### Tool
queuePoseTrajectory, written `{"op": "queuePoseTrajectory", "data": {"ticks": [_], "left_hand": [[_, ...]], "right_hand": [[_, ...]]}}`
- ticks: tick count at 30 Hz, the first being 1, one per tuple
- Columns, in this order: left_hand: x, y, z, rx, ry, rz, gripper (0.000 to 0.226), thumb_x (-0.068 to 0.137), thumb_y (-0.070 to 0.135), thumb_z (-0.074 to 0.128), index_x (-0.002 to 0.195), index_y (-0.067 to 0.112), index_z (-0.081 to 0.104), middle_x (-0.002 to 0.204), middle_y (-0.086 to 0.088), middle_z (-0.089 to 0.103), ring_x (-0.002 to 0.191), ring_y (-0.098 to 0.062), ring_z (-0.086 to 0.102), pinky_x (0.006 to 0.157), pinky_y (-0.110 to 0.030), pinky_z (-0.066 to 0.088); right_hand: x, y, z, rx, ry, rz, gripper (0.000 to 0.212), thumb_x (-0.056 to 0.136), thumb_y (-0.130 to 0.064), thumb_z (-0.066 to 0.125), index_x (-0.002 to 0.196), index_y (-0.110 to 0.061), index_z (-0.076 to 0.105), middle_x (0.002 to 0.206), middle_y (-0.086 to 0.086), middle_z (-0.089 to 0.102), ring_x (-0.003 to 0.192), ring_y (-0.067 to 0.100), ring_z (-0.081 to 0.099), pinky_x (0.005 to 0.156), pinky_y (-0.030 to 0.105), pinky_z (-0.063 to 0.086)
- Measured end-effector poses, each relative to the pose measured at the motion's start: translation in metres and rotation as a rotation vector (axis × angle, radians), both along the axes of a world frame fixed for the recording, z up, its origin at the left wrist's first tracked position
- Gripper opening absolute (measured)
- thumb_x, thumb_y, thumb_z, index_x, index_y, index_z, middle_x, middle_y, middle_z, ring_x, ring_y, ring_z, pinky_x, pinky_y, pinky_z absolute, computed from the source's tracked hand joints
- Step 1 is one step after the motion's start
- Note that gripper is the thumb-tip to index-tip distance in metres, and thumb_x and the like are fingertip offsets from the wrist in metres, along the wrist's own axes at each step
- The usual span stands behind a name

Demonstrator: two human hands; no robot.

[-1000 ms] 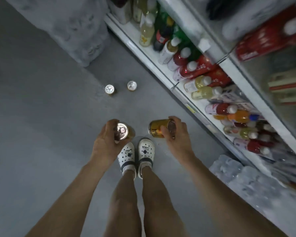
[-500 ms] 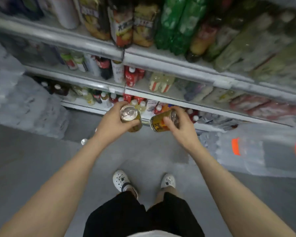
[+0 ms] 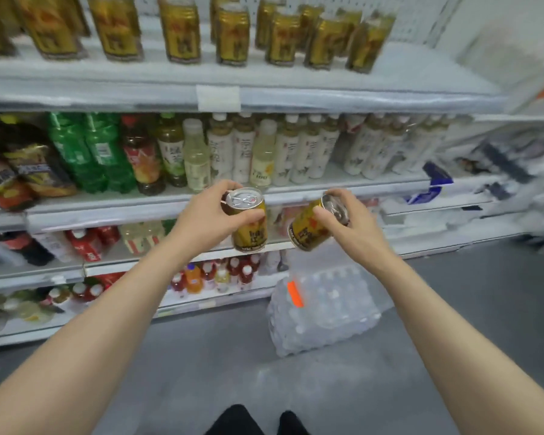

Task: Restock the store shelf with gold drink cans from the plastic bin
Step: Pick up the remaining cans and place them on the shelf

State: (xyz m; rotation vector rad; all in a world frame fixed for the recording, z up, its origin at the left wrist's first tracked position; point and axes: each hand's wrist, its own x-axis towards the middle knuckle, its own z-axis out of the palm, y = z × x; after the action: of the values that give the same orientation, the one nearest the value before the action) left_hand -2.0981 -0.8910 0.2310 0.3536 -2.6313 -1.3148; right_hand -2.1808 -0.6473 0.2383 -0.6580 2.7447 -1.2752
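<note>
My left hand point(image 3: 206, 215) grips a gold drink can point(image 3: 250, 232) held upright, its silver pull-tab top facing me. A second gold can point(image 3: 307, 230), tilted to the right, is held in my right hand point(image 3: 354, 229). Both cans hang in front of the middle shelves, at about chest height. On the top shelf point(image 3: 296, 75) stand several gold cans point(image 3: 233, 36) of the same kind, in rows, with bare shelf at their right end. No plastic bin shows in the head view.
Below the top shelf are rows of bottled drinks point(image 3: 289, 152) and green bottles point(image 3: 88, 152). Lower shelves hold small red and orange bottles point(image 3: 214, 276). A shrink-wrapped pack of water bottles point(image 3: 324, 312) lies on the grey floor against the shelving.
The view has swung up from the floor to the shelves. Both hands have risen with their cans, from near my feet to shelf height. Two cans left on the floor are out of view.
</note>
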Motion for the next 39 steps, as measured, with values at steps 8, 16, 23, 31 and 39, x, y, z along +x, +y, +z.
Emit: {"op": "queuePoseTrajectory", "data": {"ticks": [8,16,23,31,39], "left_hand": [[-0.125,0.096,0.085,-0.029,0.13,-0.062,0.055,0.068,0.062,0.07,0.113,0.034,0.055,0.104,0.015,0.062,0.09,-0.001,0.057,0.068,-0.018,0.042],[-0.232,0.118,0.155,-0.089,0.269,-0.105,0.06,0.068,0.066,0.068,0.116,0.032,0.055,0.104,0.016,0.062,0.089,0.003,0.058,0.066,-0.016,0.045],[-0.293,0.121,0.174,-0.087,0.259,-0.103,0.058,0.069,0.062,0.07,0.117,0.031,0.055,0.103,0.015,0.063,0.088,0.007,0.056,0.065,-0.015,0.042],[-0.347,0.139,0.177,-0.147,0.27,-0.021,0.06,0.067,0.064,0.071,0.117,0.035,0.054,0.103,0.017,0.062,0.087,0.009,0.055,0.065,-0.014,0.042],[-0.406,0.176,0.176,-0.192,0.218,0.092,0.064,0.064,0.062,0.074,0.119,0.034,0.054,0.104,0.012,0.065,0.088,-0.004,0.062,0.071,-0.031,0.057]], "right_hand": [[-0.113,0.106,0.079,0.07,0.101,-0.07,0.039,0.092,-0.05,0.053,0.125,-0.029,0.053,0.121,-0.003,0.059,0.107,0.015,0.056,0.08,0.027,0.045],[-0.205,0.13,0.137,0.053,0.171,-0.147,0.04,0.092,-0.052,0.053,0.126,-0.032,0.054,0.108,-0.007,0.059,0.095,0.012,0.057,0.068,0.019,0.041],[-0.273,0.13,0.157,-0.045,0.137,-0.163,0.032,0.086,-0.057,0.055,0.114,-0.041,0.058,0.108,-0.012,0.062,0.099,0.007,0.06,0.076,0.026,0.047],[-0.36,0.133,0.162,-0.051,0.15,-0.03,0.034,0.089,-0.053,0.055,0.119,-0.036,0.057,0.108,-0.008,0.061,0.094,0.006,0.06,0.064,0.019,0.044],[-0.46,0.147,0.174,0.089,0.214,0.07,0.055,0.086,-0.059,0.056,0.132,-0.029,0.045,0.112,-0.005,0.055,0.098,0.016,0.055,0.068,0.027,0.04]]}}
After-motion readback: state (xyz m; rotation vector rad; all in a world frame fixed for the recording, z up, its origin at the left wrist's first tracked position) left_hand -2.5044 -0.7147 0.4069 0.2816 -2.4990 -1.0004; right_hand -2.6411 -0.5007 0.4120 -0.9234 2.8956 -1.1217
